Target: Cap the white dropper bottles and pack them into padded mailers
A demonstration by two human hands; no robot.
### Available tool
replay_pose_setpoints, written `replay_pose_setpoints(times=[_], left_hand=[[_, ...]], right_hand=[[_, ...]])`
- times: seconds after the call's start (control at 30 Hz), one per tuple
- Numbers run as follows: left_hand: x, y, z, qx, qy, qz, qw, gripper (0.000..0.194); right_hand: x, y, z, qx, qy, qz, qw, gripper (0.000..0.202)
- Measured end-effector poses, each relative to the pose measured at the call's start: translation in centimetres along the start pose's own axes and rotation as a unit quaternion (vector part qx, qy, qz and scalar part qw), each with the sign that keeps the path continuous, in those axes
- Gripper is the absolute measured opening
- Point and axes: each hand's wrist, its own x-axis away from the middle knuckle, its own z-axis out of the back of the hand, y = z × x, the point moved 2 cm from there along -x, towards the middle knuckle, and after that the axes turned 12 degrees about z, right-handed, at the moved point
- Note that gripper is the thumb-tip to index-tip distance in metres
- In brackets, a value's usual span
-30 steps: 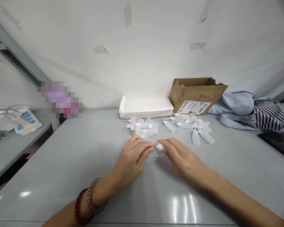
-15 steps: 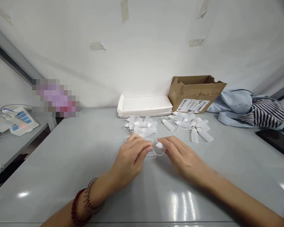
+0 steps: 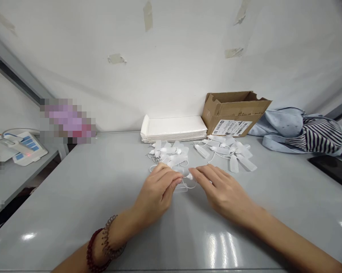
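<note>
Above the grey table [image 3: 74, 212], just in front of the two piles, is the small bottle [image 3: 190, 177] I am working on. My right hand [image 3: 220, 187] grips it by the body, fingers curled round so that little but the white nozzle [image 3: 188, 176] shows. Its long axis runs roughly level from right to left across me, with the nozzle pointing left at my other hand. A thin needle [image 3: 184, 177] stands out of the nozzle along the same line and reaches my left fingertips.

My left hand [image 3: 156, 191] is closed, thumb and fingers pinching one end of the white tether [image 3: 191, 187], which sags in a loop below the nozzle; the cap, if it is there, is hidden.

Beyond my left hand lies a heap of clear bottles [image 3: 175, 157], jumbled, pointing various ways. To the right is a second pile [image 3: 234, 151], its bottles fanned out, several with their bases towards me. I cannot tell whether any bottle holds liquid.

Behind the piles, the cardboard box [image 3: 233, 113] is open at the top, its inside too shadowed to read. Beside it lie stacked envelopes [image 3: 173, 127].
</note>
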Motion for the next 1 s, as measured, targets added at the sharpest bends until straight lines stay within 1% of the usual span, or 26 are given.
replay_pose_setpoints(times=[0.2,0.37,0.6,0.73,0.83,0.9,1.0], left_hand=[[0.0,0.1,-0.2,-0.025,-0.01,-0.013,1.0,0.016],[0.2,0.0,-0.4,-0.045,-0.012,-0.034,0.998,0.016],[0.6,0.0,-0.7,-0.089,-0.019,-0.043,0.995,0.016],[0.6,0.1,-0.7,-0.106,-0.009,-0.048,0.993,0.017],[0.5,0.0,-0.7,-0.091,-0.001,-0.047,0.995,0.018],[0.3,0.1,-0.5,-0.067,0.004,-0.037,0.997,0.018],[0.1,0.2,-0.1,-0.011,0.007,0.002,1.0,0.017]], right_hand=[[-0.2,0.0,0.4,0.028,-0.011,0.019,0.999,0.039],[-0.2,-0.2,0.3,0.034,-0.039,0.024,0.998,0.034],[-0.2,-0.4,0.0,0.046,-0.049,0.04,0.997,0.028],[-0.2,-0.6,-0.2,0.047,-0.027,0.049,0.997,0.027],[0.1,-0.7,-0.5,0.004,-0.002,0.032,0.999,0.031],[0.2,-0.6,-0.7,-0.051,0.01,-0.001,0.999,0.035],[0.4,-0.3,-0.8,-0.141,0.004,-0.057,0.988,0.038]])
